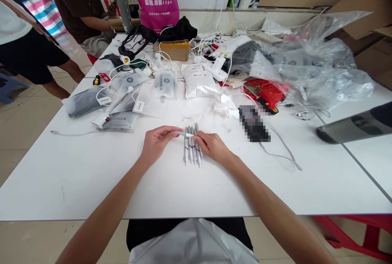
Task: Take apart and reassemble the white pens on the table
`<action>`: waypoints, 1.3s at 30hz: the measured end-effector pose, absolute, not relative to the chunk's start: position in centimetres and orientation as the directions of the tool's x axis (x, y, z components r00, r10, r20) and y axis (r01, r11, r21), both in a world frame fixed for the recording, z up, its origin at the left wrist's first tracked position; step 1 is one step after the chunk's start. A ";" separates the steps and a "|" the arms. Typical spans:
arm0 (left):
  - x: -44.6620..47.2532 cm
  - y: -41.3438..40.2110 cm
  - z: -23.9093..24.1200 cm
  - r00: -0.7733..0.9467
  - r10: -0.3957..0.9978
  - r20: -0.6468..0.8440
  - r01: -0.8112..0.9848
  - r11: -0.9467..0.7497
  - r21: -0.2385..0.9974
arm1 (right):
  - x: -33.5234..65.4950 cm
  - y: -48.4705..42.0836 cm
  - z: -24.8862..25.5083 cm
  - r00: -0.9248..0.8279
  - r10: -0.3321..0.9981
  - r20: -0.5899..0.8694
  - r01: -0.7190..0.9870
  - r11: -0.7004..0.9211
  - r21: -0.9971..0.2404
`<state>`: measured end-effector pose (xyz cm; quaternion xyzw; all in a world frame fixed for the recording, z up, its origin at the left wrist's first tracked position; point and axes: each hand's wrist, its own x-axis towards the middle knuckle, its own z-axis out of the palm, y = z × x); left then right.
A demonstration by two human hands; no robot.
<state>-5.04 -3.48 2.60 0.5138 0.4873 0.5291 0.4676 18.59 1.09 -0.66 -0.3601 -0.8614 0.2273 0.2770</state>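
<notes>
Between my two hands I hold a grey and white pen [185, 134] level above the table. My left hand [157, 141] pinches its grey end between thumb and forefinger. On the white end, the fingers of my right hand [213, 145] are closed. Just below the held pen, several silver pens [192, 151] lie side by side on the white table [122, 186], pointing away from me. My right fingers partly cover the rightmost ones.
Packaged pouches [121, 119], a white plastic parcel [199, 80], tangled white cables [211, 43] and a red bag [266, 90] crowd the far side. Clear plastic bags [315, 64] and a dark cylinder [358, 123] are on the right. Two people [76, 15] are at the left.
</notes>
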 end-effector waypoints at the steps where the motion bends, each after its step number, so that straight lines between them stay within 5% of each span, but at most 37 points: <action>1: -5.0 -3.5 2.4 -0.054 0.995 0.083 0.003 -0.083 0.997 | 18.6 1.1 -0.7 -0.591 0.742 0.317 0.494 0.643 -0.585; 16: -5.0 -3.5 1.5 -0.177 0.980 0.094 0.123 -0.073 0.990 | 18.5 1.0 -1.0 -0.605 0.677 0.420 0.542 0.736 -0.405; 34: -5.2 -3.1 1.7 -0.038 0.998 0.043 0.032 -0.041 0.999 | 19.2 1.5 -0.8 -0.571 0.694 0.438 0.527 0.720 -0.452; 39: -5.2 -3.1 1.6 -0.074 0.997 0.016 0.127 -0.007 0.992 | 19.1 1.4 -0.5 -0.611 0.661 0.436 0.493 0.748 -0.443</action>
